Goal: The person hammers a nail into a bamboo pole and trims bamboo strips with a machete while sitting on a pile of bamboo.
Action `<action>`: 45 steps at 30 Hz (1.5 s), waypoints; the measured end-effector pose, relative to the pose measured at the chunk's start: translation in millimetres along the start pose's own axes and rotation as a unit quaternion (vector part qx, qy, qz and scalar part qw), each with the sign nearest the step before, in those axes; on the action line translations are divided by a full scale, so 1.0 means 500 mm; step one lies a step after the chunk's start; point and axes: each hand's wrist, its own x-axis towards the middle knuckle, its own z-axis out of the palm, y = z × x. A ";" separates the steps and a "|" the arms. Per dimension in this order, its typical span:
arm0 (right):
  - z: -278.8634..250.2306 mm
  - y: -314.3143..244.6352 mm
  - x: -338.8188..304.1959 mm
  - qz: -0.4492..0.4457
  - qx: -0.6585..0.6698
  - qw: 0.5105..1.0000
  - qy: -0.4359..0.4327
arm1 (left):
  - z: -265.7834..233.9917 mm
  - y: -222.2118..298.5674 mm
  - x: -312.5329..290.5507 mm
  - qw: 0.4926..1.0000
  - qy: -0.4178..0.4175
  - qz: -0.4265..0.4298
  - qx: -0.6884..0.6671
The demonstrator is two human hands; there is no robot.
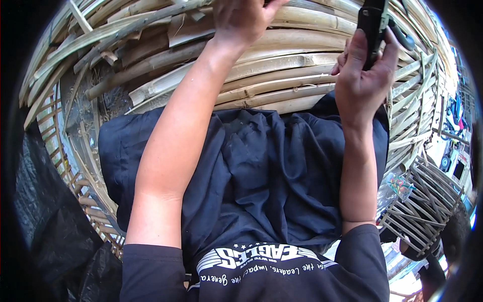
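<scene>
Nearest the head camera is the person's black T-shirt (302, 284), printed in white across the chest, and beyond it dark trousers (261, 166) lie creased over the lap. Past the knees I see split bamboo slats (292, 43) side by side, running across from left to right and bowed by the lens, their near edge meeting the trousers.

Of the two hands, the left hand (239, 20) is over the far part of the slats, its fingers mostly cut off by the upper edge of the view; I cannot tell how far open it is or what it has hold of. The right hand (367, 75) is raised above the right end of the slats, thumb and fingers closed about a black tool (371, 32). That tool points upward and runs out of view, so I cannot make out its exact kind.

Thinner strips are woven into a lattice (415, 98) off the slats' right end, with a slatted stand (425, 201) below it. Off their left end, a barred bamboo frame (89, 201) curves down beside black plastic sheeting (50, 211).
</scene>
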 end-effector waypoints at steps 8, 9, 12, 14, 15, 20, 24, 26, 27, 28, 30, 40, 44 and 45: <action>-0.026 0.025 0.012 0.016 -0.032 0.998 0.045 | -0.013 0.017 0.019 0.999 -0.032 0.009 0.016; -0.023 0.021 0.017 0.001 -0.048 0.997 0.061 | -0.015 0.022 0.022 0.999 -0.029 0.010 0.014; -0.047 0.009 0.031 0.028 -0.051 0.997 0.047 | -0.023 0.040 0.044 0.998 -0.037 -0.007 -0.041; -0.051 0.027 0.034 0.014 -0.031 0.998 0.055 | -0.019 0.042 0.048 0.996 -0.021 -0.031 -0.080; -0.050 0.031 0.034 0.008 -0.021 0.998 0.057 | -0.017 0.043 0.047 0.994 -0.013 -0.045 -0.099; -0.057 0.052 0.043 -0.039 -0.009 0.996 0.076 | -0.018 -0.018 0.011 0.981 -0.092 -0.083 -0.150; -0.067 0.023 0.039 0.022 -0.015 0.998 0.062 | -0.032 0.002 0.008 0.985 -0.107 -0.080 -0.111; -0.065 0.050 0.042 -0.015 -0.012 0.997 0.081 | -0.036 0.012 0.014 0.988 -0.113 -0.065 -0.087; -0.061 0.060 0.047 -0.045 -0.003 0.995 0.088 | -0.038 0.009 0.014 0.988 -0.114 -0.048 -0.094; -0.061 0.066 0.046 -0.048 -0.001 0.995 0.088 | -0.039 0.007 0.014 0.988 -0.115 -0.030 -0.101; -0.063 0.057 0.044 -0.026 -0.003 0.996 0.083 | -0.042 0.004 0.011 0.987 -0.128 -0.050 -0.083; -0.067 0.010 0.039 0.073 -0.017 0.997 0.013 | -0.042 0.009 0.011 0.984 -0.130 -0.086 -0.085; -0.047 0.060 0.040 -0.024 -0.023 0.998 0.061 | -0.045 0.043 0.035 0.996 -0.084 -0.001 -0.020; -0.043 0.060 0.038 -0.033 -0.036 0.997 0.066 | -0.046 0.039 0.034 0.995 -0.093 -0.012 -0.022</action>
